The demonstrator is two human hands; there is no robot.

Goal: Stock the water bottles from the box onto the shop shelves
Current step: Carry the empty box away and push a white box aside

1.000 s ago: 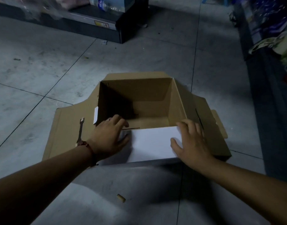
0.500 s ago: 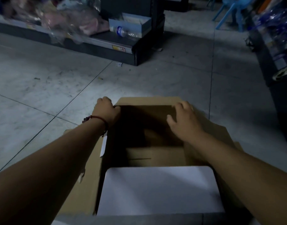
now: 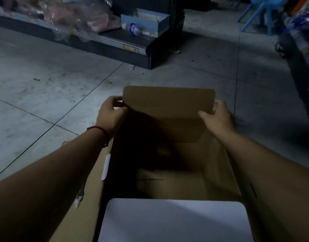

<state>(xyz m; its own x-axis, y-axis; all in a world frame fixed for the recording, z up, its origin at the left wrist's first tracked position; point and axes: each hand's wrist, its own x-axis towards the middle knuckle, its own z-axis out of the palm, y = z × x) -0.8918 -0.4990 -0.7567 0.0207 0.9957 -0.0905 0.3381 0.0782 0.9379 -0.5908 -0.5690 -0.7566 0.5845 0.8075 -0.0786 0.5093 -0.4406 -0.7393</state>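
Note:
A brown cardboard box (image 3: 215, 172) stands open on the floor right below me, and I see no bottles inside it. Its far flap (image 3: 169, 100) is raised upright. My left hand (image 3: 111, 114) grips the flap's left edge and my right hand (image 3: 217, 116) grips its right edge. The near flap (image 3: 174, 222) shows its white side at the bottom of the view. One clear water bottle with a blue label (image 3: 138, 30) lies on its side on the low shelf (image 3: 118, 44) ahead.
A blue open carton (image 3: 160, 20) sits behind the bottle on the shelf. Clear plastic-wrapped goods (image 3: 66, 20) fill the shelf's left part. Another dark shelf unit with goods (image 3: 302, 49) runs along the right. A blue plastic chair (image 3: 258, 13) stands far right. Tiled floor surrounds the box.
My hands went from the near flap to the box's far side and have lifted the far flap upright. My view has come closer over the box.

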